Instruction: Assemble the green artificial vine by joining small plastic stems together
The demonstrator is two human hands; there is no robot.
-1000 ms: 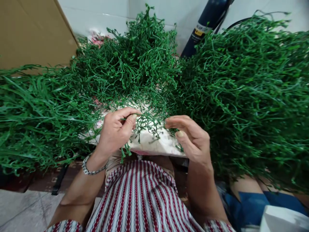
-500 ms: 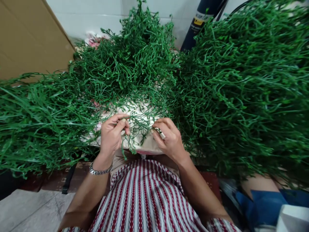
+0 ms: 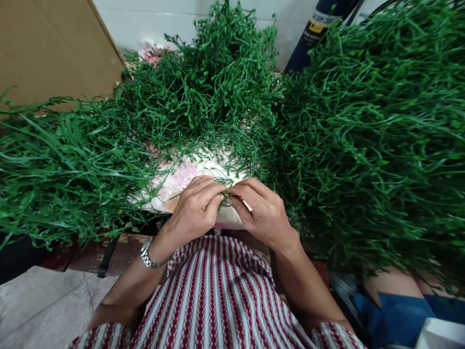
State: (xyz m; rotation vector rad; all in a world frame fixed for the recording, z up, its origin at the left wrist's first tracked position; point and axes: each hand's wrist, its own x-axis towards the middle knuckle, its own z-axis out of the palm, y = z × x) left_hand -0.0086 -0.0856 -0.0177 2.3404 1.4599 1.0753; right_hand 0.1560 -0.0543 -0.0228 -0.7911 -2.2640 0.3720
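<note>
Green sprig [image 3: 228, 196] was pinched tight between left hand [image 3: 194, 209] and right hand [image 3: 264, 214], fingertips meeting over the white sack's [image 3: 174, 179] near edge; green piles [image 3: 363, 145] crowded round.

Forearms angled inward, left hand [image 3: 194, 209] and right hand [image 3: 264, 214] touching at fingertips, fingers curled, apparently pinching

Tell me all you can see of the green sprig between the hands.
The green sprig is a bunch of thin, wiry, plastic-looking strands, mostly hidden. The left hand and right hand pinch it between meeting fingertips, above a pale floral cloth, with piles of like greenery around.
</note>
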